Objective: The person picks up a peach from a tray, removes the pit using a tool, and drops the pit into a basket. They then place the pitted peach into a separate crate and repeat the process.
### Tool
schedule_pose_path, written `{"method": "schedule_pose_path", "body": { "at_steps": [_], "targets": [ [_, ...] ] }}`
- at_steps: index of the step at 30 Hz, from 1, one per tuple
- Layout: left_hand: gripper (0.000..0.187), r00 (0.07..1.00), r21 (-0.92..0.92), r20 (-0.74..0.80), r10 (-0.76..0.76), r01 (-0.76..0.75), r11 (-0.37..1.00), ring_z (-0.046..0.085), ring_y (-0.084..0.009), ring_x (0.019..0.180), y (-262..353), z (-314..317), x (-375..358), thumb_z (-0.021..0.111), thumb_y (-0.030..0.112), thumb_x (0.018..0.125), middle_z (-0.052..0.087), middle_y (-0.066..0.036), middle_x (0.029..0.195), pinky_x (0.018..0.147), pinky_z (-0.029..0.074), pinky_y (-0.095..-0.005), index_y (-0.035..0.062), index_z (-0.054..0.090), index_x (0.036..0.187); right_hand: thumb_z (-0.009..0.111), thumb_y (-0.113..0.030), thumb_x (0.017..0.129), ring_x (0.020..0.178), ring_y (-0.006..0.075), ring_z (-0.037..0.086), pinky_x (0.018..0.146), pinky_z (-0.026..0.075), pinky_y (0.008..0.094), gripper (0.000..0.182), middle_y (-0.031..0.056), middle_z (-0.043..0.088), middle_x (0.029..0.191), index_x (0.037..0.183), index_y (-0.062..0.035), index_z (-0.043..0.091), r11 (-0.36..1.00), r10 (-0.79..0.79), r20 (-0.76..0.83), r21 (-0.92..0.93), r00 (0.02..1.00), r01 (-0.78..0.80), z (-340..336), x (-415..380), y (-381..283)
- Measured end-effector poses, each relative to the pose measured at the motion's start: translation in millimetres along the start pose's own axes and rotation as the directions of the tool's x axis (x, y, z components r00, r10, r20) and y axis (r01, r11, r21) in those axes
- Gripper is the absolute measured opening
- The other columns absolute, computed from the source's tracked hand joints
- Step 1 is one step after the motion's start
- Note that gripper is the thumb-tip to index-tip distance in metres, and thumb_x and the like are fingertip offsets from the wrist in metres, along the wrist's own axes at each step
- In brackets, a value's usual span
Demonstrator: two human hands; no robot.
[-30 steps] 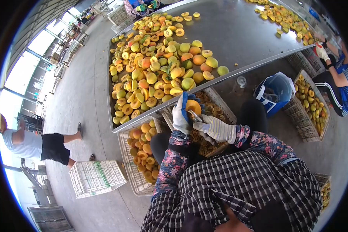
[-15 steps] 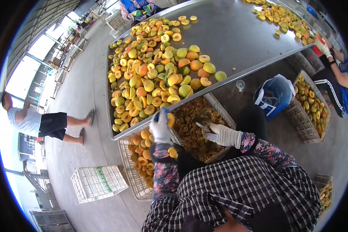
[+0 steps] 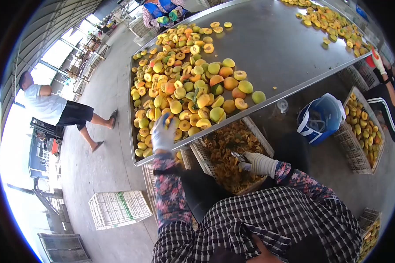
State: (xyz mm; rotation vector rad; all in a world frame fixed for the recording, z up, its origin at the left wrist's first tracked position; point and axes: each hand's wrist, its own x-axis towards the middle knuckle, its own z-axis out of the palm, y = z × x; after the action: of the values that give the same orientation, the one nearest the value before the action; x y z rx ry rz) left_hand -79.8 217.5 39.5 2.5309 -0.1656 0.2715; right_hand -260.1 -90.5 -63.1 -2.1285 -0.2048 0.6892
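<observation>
My left hand (image 3: 163, 135), in a white glove with blue fingertips, reaches over the table's near edge onto a pile of halved peaches (image 3: 175, 106). Its fingers stretch out against the fruit, and I see nothing gripped in them. In my gloved right hand (image 3: 259, 164) is a small metal hand tool (image 3: 238, 156), its tip pointing up and left. Below that hand stands a crate (image 3: 202, 158) of brown pits and scraps. Another crate (image 3: 150, 179), with peach halves in it, is partly hidden under my left forearm.
The metal table (image 3: 267, 48) carries more peach halves (image 3: 333, 24) at its far right. A blue bucket (image 3: 314, 120) and a filled crate (image 3: 360, 131) stand right. An upturned white crate (image 3: 118, 209) lies left. A person (image 3: 59, 105) walks at left; co-workers sit around the table.
My left hand has moved from above the crates, where it had a peach half, up to the pile on the table. My right hand stays over the scraps. The walking person has shifted.
</observation>
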Motion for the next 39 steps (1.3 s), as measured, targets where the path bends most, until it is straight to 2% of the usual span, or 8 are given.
{"method": "schedule_pose_path", "body": {
  "at_steps": [3, 7, 13, 15, 19, 29, 33, 39],
  "targets": [
    [0.045, 0.939, -0.11, 0.209, 0.273, -0.255, 0.961, 0.054, -0.0357, 0.126, 55.2, 56.4, 38.5, 0.062, 0.027, 0.09, 0.058, -0.014, 0.137, 0.107, 0.043, -0.0413, 0.0115, 0.06, 0.132, 0.063, -0.042, 0.094, 0.089, 0.0383, 0.065, 0.079, 0.049, 0.0434, 0.046, 0.023, 0.065, 0.093, 0.113, 0.0, 0.057, 0.999, -0.021, -0.011, 0.032, 1.0, 0.022, 5.3, 3.3, 7.5],
    [0.063, 0.862, 0.33, 0.502, 0.066, -0.261, 0.907, 0.046, -0.0376, 0.134, 69.8, 126.8, 73.0, 0.06, 0.016, 0.085, 0.035, -0.009, 0.158, 0.11, 0.042, -0.0452, 0.0258, 0.046, 0.146, 0.063, -0.039, 0.096, 0.085, 0.0356, 0.065, 0.077, 0.049, 0.0418, 0.042, 0.0212, 0.065, 0.089, 0.113, -0.0009, 0.058, 0.995, -0.046, -0.037, 0.084, 0.998, 0.049, 4.1, -0.6, 5.3],
    [0.055, 0.982, -0.176, 0.186, 0.043, -0.01, 0.984, 0.065, -0.0255, 0.11, 31.7, 137.6, 80.4, 0.06, 0.004, 0.082, 0.066, -0.012, 0.123, 0.094, 0.052, -0.0325, 0.0183, 0.06, 0.135, 0.059, -0.046, 0.095, 0.092, 0.0417, 0.064, 0.082, 0.05, 0.0451, 0.052, 0.0252, 0.066, 0.097, 0.115, 0.002, 0.057, 0.999, 0.029, -0.008, 0.033, 1.0, -0.029, -8.2, -9.7, -5.6],
    [0.049, 0.95, -0.791, 0.303, -0.075, 0.295, 0.537, 0.065, -0.0166, 0.098, 27.1, 115.4, 69.0, 0.06, 0.002, 0.088, 0.065, -0.007, 0.116, 0.083, 0.053, -0.0274, 0.0137, 0.058, 0.136, 0.059, -0.045, 0.096, 0.091, 0.0415, 0.065, 0.082, 0.05, 0.0446, 0.051, 0.0249, 0.066, 0.097, 0.116, 0.002, 0.056, 1.0, -0.005, -0.014, 0.023, 1.0, 0.005, -9.6, -13.5, -8.4],
    [0.046, 0.923, -0.893, 0.38, -0.055, 0.351, -0.281, 0.065, -0.0242, 0.102, 30.3, 73.8, 14.8, 0.059, 0.037, 0.099, 0.062, -0.011, 0.122, 0.082, 0.058, -0.035, 0.0119, 0.051, 0.137, 0.059, -0.04, 0.096, 0.095, 0.0391, 0.065, 0.08, 0.051, 0.0445, 0.049, 0.023, 0.066, 0.101, 0.121, 0.0012, 0.054, 0.993, -0.008, 0.001, 0.121, 1.0, 0.008, -2.0, -9.1, -10.0],
    [0.053, 1.0, -0.998, -0.006, -0.002, -0.006, 0.065, 0.061, -0.0292, 0.114, 70.4, 68.2, -103.7, 0.04, 0.039, 0.107, 0.059, -0.015, 0.124, 0.096, 0.051, -0.0381, -0.0007, 0.041, 0.142, 0.06, -0.027, 0.096, 0.077, 0.0448, 0.064, 0.066, 0.05, 0.0505, 0.034, 0.0261, 0.065, 0.081, 0.112, 0.0013, 0.051, 0.859, -0.507, -0.507, -0.237, 0.697, 0.453, -19.6, -7.2, -116.6],
    [0.043, 0.865, -0.374, -0.346, 0.363, -0.482, 0.792, 0.06, -0.0366, 0.116, 76.9, 47.6, -111.2, 0.045, 0.02, 0.105, 0.055, -0.023, 0.132, 0.099, 0.049, -0.0418, -0.0043, 0.038, 0.14, 0.064, -0.019, 0.094, 0.074, 0.0434, 0.065, 0.064, 0.051, 0.0483, 0.035, 0.0225, 0.067, 0.083, 0.117, 0.0032, 0.051, 0.857, -0.508, -0.511, -0.381, 0.693, 0.347, -11.4, -1.3, -125.9],
    [0.043, 0.918, -0.622, -0.346, 0.192, -0.377, 0.686, 0.063, -0.0371, 0.109, 85.1, 51.4, -122.7, 0.05, 0.018, 0.102, 0.056, -0.024, 0.131, 0.095, 0.052, -0.0433, -0.0016, 0.039, 0.139, 0.062, -0.026, 0.094, 0.064, 0.0416, 0.065, 0.056, 0.05, 0.0509, 0.033, 0.0208, 0.064, 0.071, 0.109, 0.0021, 0.051, 0.849, -0.503, -0.503, -0.438, 0.703, 0.294, 3.9, -3.7, -127.2]
  ]
}}
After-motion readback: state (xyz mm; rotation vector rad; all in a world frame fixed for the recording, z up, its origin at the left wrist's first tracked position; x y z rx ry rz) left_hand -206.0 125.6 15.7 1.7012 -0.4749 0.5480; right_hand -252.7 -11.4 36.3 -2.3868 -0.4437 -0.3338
